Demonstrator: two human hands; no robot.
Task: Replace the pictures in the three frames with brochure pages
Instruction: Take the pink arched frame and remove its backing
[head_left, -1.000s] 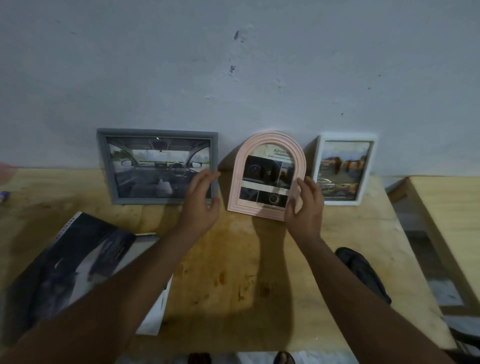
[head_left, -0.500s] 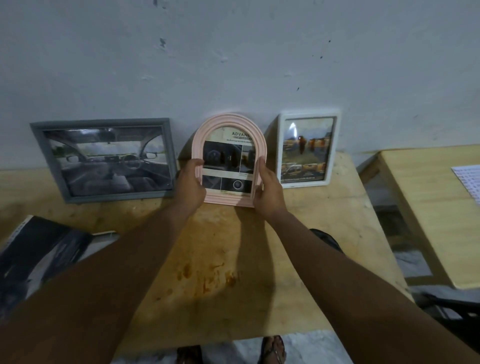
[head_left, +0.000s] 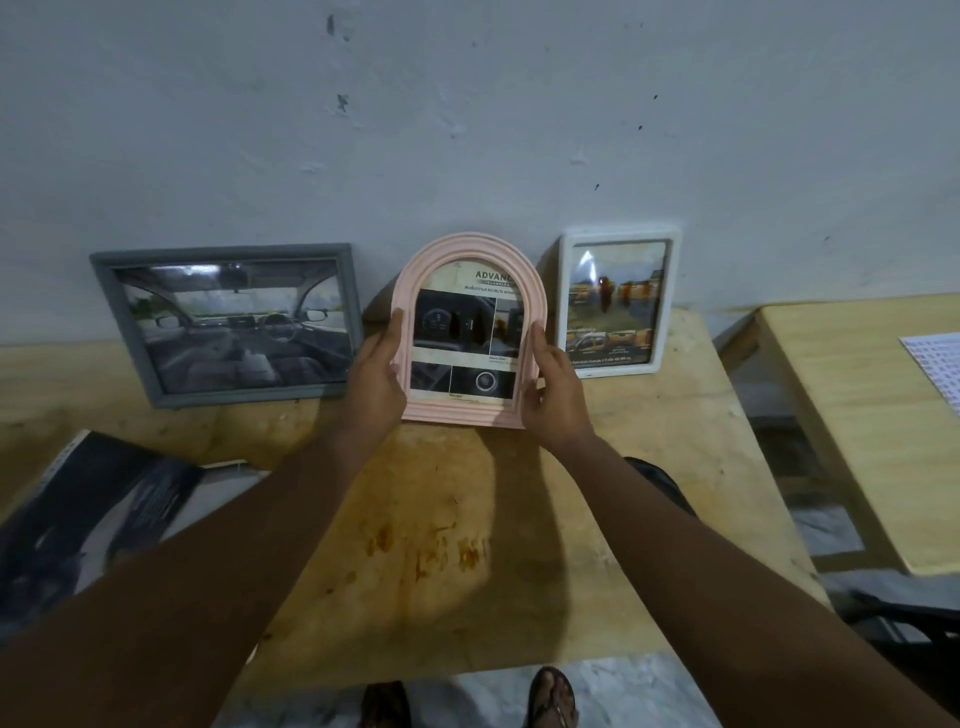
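My left hand (head_left: 376, 384) and right hand (head_left: 553, 395) clasp the sides of the pink arched frame (head_left: 465, 332) at centre, thumbs on its front rim. It stands on the table (head_left: 441, 519) between the grey frame (head_left: 228, 325), left, and the white frame (head_left: 615, 304), right.

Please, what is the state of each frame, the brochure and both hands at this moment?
grey frame: stands against the wall, car-interior page inside.
pink arched frame: upright on the table, gripped at both sides, printed page inside.
white frame: stands against the wall, printed page inside.
brochure: lies on the table, untouched.
left hand: grips the pink arched frame's left side.
right hand: grips its right side.
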